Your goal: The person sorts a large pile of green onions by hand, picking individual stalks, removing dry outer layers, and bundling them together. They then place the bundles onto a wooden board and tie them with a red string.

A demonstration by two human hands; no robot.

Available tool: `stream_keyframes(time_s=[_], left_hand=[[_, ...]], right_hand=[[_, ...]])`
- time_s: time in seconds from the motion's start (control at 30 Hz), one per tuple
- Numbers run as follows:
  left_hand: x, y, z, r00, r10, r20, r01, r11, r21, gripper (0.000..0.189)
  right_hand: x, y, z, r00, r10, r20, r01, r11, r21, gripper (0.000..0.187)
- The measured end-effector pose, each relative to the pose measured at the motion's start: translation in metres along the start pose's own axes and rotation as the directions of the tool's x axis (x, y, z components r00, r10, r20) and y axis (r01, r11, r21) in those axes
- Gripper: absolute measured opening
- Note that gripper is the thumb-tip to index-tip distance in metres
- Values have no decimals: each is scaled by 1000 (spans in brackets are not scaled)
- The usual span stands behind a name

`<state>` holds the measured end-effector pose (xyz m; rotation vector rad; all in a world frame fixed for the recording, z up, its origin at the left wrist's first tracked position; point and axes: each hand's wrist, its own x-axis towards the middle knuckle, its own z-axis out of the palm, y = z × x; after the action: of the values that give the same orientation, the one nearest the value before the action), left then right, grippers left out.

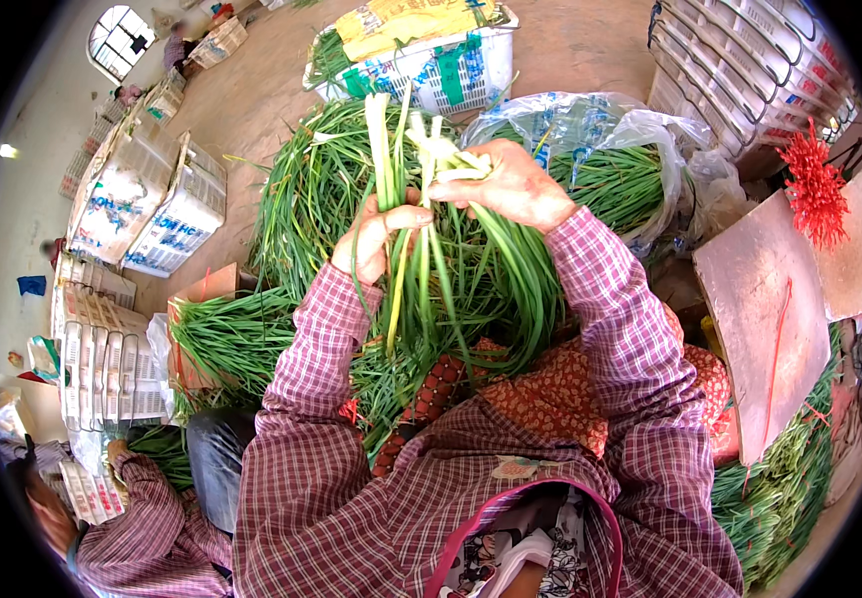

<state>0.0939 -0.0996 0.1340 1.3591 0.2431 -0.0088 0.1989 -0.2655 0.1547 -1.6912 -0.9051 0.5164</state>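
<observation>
My left hand (378,235) holds a few green stalks upright, their pale stem ends (380,142) standing above the fingers. Close on its right, my right hand (509,183) grips a bunch of leafy greens (520,261) whose pale ends point left and whose long leaves hang down. Both hands are over a large heap of long green leaves (311,179), which look like garlic chives. Some loose leaves, one of them yellowish, dangle between the hands. The palms are largely hidden.
White plastic crates stand at the left (176,209), the top (416,71) and the upper right (745,67). A plastic bag of greens (610,164) lies right of the heap. Boards (763,321) and red ties (816,187) are at the right. A co-worker's sleeve (139,508) shows lower left.
</observation>
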Motion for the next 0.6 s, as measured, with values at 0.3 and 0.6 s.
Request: stream_keyframes(time_s=[0.3, 0.6], left_hand=[[-9, -2, -18, 980, 134, -148, -140, 990, -34, 26], [-6, 3, 1, 985, 163, -54, -159, 984, 75, 20]], right_hand=[[3, 24, -22, 870, -87, -486, -107, 927, -359, 49], [-4, -3, 16, 978, -83, -189, 79, 996, -30, 43]])
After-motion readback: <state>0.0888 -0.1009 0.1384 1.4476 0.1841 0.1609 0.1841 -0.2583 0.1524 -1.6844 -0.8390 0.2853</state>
